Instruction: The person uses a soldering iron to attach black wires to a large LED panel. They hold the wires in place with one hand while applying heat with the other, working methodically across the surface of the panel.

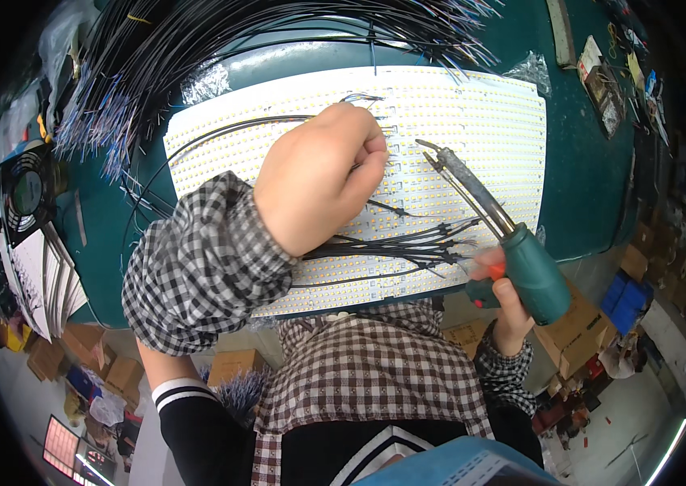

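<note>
A white LED board sheet (pixel 472 105) with rows of small yellow LEDs lies in front of me. My left hand (pixel 322 174) is closed over its middle, thumb and fingers pinched at a black cable (pixel 237 125) that curves in from the left; the fingertips are partly hidden. Thin coloured wire ends (pixel 361 97) show just past its knuckles. My right hand (pixel 513 312) grips the green handle of a soldering gun (pixel 539 271), its tip pointing up-left above the board, apart from the left hand. Several black cables (pixel 395 245) lie across the board's near part.
A large bundle of black cables (pixel 221 24) with stripped coloured ends fills the far side of the green table (pixel 586 202). At left stand a black fan (pixel 27 190) and a stack of white sheets (pixel 43 279). A small metal box (pixel 603 97) sits far right; cardboard boxes (pixel 573 332) stand below.
</note>
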`<move>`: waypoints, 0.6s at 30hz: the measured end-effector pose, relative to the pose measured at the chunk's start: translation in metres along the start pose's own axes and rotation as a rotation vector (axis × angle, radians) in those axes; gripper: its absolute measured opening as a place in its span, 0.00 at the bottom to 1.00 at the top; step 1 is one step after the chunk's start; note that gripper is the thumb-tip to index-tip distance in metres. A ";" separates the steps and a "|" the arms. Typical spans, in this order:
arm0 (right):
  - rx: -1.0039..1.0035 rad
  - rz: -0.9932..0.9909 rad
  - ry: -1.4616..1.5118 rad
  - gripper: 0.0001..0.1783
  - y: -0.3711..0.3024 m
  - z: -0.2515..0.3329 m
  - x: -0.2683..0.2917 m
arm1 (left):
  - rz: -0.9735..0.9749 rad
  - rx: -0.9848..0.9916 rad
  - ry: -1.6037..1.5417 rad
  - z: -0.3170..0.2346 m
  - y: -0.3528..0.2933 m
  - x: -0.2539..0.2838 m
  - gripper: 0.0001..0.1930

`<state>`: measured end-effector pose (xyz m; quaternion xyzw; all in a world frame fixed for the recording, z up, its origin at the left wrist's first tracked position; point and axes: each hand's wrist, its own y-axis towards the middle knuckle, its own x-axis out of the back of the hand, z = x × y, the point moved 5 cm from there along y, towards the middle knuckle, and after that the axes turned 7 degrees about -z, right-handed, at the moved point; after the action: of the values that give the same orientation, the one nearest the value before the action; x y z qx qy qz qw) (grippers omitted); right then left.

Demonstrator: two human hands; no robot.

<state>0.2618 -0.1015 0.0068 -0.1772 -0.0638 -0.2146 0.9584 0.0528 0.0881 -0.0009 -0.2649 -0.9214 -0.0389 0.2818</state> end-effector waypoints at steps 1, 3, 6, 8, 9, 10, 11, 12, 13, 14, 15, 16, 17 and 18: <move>-0.008 -0.004 -0.006 0.27 -0.001 0.001 0.001 | -0.017 -0.043 0.042 0.000 0.001 -0.001 0.04; -0.008 -0.001 -0.008 0.27 0.000 0.001 0.001 | -0.051 -0.128 0.127 0.002 0.001 -0.005 0.04; 0.013 0.008 0.001 0.25 0.001 0.000 0.001 | -0.058 -0.162 0.223 0.000 0.001 -0.007 0.04; 0.025 -0.001 0.005 0.23 0.001 0.000 0.001 | -0.042 -0.154 0.192 0.001 0.001 -0.007 0.04; 0.035 0.007 0.010 0.23 0.001 0.000 0.001 | -0.034 -0.150 0.176 0.002 0.001 -0.007 0.05; 0.045 0.017 0.014 0.22 0.002 -0.001 0.001 | -0.041 -0.151 0.176 0.002 0.001 -0.007 0.05; 0.054 0.027 0.017 0.22 0.002 -0.001 0.001 | -0.048 -0.152 0.176 0.002 0.000 -0.007 0.05; 0.053 0.032 0.009 0.22 0.003 -0.001 0.002 | -0.055 -0.153 0.176 0.002 0.000 -0.007 0.05; 0.053 0.036 0.002 0.22 0.003 -0.002 0.002 | -0.063 -0.153 0.187 0.001 -0.001 -0.007 0.05; 0.053 0.041 -0.004 0.21 0.003 -0.003 0.003 | -0.071 -0.153 0.198 0.000 -0.002 -0.008 0.05; 0.070 0.050 -0.022 0.22 0.003 -0.003 0.003 | -0.080 -0.153 0.209 0.000 -0.002 -0.009 0.05; 0.085 0.058 -0.045 0.22 0.003 -0.005 0.004 | -0.078 -0.153 0.202 0.000 -0.002 -0.009 0.04; 0.101 0.066 -0.068 0.22 0.003 -0.006 0.005 | -0.077 -0.154 0.195 0.001 -0.002 -0.009 0.04; 0.086 0.060 -0.061 0.20 0.003 -0.007 0.006 | -0.075 -0.154 0.188 0.002 -0.001 -0.009 0.04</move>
<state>0.2687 -0.1042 0.0003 -0.1441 -0.0968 -0.1773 0.9687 0.0576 0.0833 -0.0069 -0.2463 -0.8944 -0.1448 0.3442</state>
